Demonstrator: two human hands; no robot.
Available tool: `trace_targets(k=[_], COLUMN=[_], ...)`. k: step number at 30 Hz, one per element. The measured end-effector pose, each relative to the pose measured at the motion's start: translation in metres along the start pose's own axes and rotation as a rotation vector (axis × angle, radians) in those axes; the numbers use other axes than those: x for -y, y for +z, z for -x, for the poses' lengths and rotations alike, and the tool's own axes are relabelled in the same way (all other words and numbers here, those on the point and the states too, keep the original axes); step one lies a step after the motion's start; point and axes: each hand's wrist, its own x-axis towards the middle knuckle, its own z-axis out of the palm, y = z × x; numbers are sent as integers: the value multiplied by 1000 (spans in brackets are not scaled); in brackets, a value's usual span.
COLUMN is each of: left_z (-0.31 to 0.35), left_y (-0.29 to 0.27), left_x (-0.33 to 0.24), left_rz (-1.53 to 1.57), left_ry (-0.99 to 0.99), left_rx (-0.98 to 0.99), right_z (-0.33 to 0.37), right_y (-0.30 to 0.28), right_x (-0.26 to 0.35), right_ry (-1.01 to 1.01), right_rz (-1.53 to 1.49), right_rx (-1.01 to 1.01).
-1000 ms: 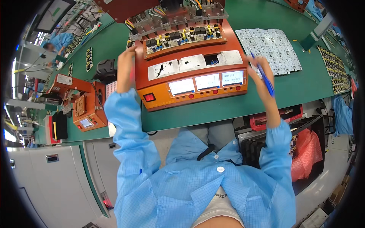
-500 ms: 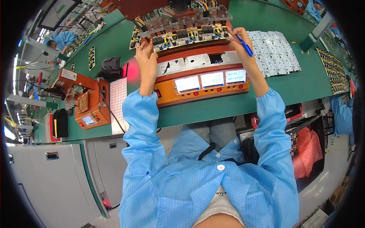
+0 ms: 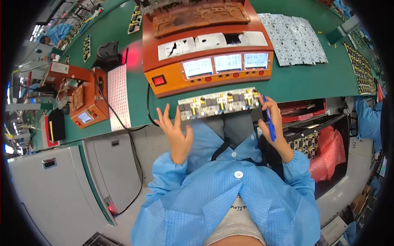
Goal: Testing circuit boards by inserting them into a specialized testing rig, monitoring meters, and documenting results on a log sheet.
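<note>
A long circuit board panel point(image 3: 210, 105) with yellow, black and blue components lies face up at the green bench's front edge, just before an orange test machine point(image 3: 172, 84). Near the board's left end is my left hand point(image 3: 175, 133), its fingers spread and holding nothing. At the other end my right hand point(image 3: 276, 123) has a blue pen point(image 3: 270, 123) held in it. Its fingertips are by the board's right end; whether they grip the board I cannot tell. The machine's brown fixture bed point(image 3: 201, 22) is bare of the board.
A stack of pale boards point(image 3: 295, 41) lies right of the machine. To the left stand a smaller orange device point(image 3: 90, 96), a red-dotted sheet point(image 3: 118, 94) and a black scanner point(image 3: 108, 51). An open bin with boards and pink bubble wrap point(image 3: 328, 153) sits low at the right.
The circuit board has come off the machine's fixture toward me to the bench's front edge. Both hands have drawn back, the left now spread open, the right still with the pen.
</note>
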Motion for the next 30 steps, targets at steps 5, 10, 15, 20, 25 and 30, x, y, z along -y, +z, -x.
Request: trace_targets(k=[5, 10, 15, 20, 25, 30], left_z=[-17, -39, -47, -56, -56, -55], left_y=[-7, 2, 3, -6, 2, 4], left_x=[13, 32, 43, 45, 53, 52], left_rz=[-62, -176, -62, -414, -341, -310], left_ry=[127, 229, 347, 284, 324, 358], left_rx=[-104, -101, -313, -118, -142, -203], right_z=[1, 4, 2, -1, -3, -2], right_y=[5, -1, -2, -1, -8, -12], right_x=[2, -4, -8, -10, -14, -13], right_ry=[-29, -52, -50, -73, -80, -49], right_rz=[120, 116, 78, 36, -34, -13], right_rx=[-21, -166, -203, -251, -311, -262])
